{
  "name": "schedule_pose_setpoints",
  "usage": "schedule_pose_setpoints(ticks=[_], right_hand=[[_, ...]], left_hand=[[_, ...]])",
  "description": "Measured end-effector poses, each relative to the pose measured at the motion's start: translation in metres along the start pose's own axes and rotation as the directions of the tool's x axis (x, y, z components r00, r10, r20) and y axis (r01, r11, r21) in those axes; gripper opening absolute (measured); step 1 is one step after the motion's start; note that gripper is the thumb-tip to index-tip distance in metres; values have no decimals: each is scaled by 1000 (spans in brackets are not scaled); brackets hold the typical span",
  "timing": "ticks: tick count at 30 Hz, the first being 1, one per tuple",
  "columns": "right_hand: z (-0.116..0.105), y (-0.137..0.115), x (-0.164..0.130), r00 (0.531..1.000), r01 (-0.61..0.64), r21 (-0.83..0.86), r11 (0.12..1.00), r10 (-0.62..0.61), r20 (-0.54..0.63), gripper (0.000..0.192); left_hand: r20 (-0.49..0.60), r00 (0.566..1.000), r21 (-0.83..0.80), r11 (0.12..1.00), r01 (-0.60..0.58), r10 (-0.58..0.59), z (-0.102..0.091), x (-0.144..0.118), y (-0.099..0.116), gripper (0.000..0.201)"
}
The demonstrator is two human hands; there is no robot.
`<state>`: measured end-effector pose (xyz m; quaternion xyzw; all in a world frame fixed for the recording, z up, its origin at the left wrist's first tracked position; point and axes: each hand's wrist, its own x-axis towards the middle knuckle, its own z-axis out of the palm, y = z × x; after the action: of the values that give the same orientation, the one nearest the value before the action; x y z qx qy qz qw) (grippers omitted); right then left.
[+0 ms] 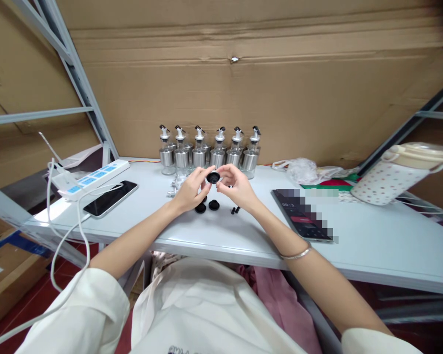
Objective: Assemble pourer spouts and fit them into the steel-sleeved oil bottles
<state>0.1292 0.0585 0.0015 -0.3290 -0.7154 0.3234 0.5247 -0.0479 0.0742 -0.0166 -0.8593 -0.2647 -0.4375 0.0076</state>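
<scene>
I see both hands raised just above the white table (372, 241), meeting over its middle. My left hand (190, 191) and right hand (237, 187) pinch the same small black round cap (213, 177) between their fingertips, the left closing on its left edge and the right on its right edge, so each hand is gripping it. The cap hangs clear of the tabletop, in front of the row of steel-and-glass dispenser bottles (210, 152) that stand along the cardboard wall. Right under my hands, two more black caps (207, 206) lie on the table side by side, and a couple of tiny black pieces (235, 210) lie just to their right. A thin bracelet (297, 254) circles my right wrist. To the left lies a dark phone (110, 198) with a white cable plugged in, beside a white power strip (96, 178). To the right lies a second phone (302, 216), its screen partly blurred, and farther right a cream spotted jug (398, 174) lies on its side.
</scene>
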Motion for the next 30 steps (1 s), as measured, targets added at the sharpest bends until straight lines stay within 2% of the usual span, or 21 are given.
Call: schedule_pose_setpoints(ticks=[13, 20, 23, 26, 30], right_hand=[[0, 0, -1, 998, -10, -35, 999, 13, 63, 27], [-2, 0, 2, 999, 16, -153, 988, -21, -33, 23], [-1, 0, 2, 999, 13, -129, 992, -20, -50, 24], [0, -1, 0, 998, -2, -106, 994, -4, -57, 21], [0, 1, -1, 999, -18, -57, 998, 15, -51, 20]], left_hand=[[3, 1000, 56, 998, -5, 5, 0, 0, -3, 47], [0, 1000, 85, 996, 0, 0, 2, 0, -3, 46], [-17, 999, 102, 994, 44, -42, 1, 0, -1, 40], [-22, 991, 120, 983, 136, -135, 0, 1, 0, 26], [60, 982, 125, 978, 168, -177, -3, 2, 1, 19]])
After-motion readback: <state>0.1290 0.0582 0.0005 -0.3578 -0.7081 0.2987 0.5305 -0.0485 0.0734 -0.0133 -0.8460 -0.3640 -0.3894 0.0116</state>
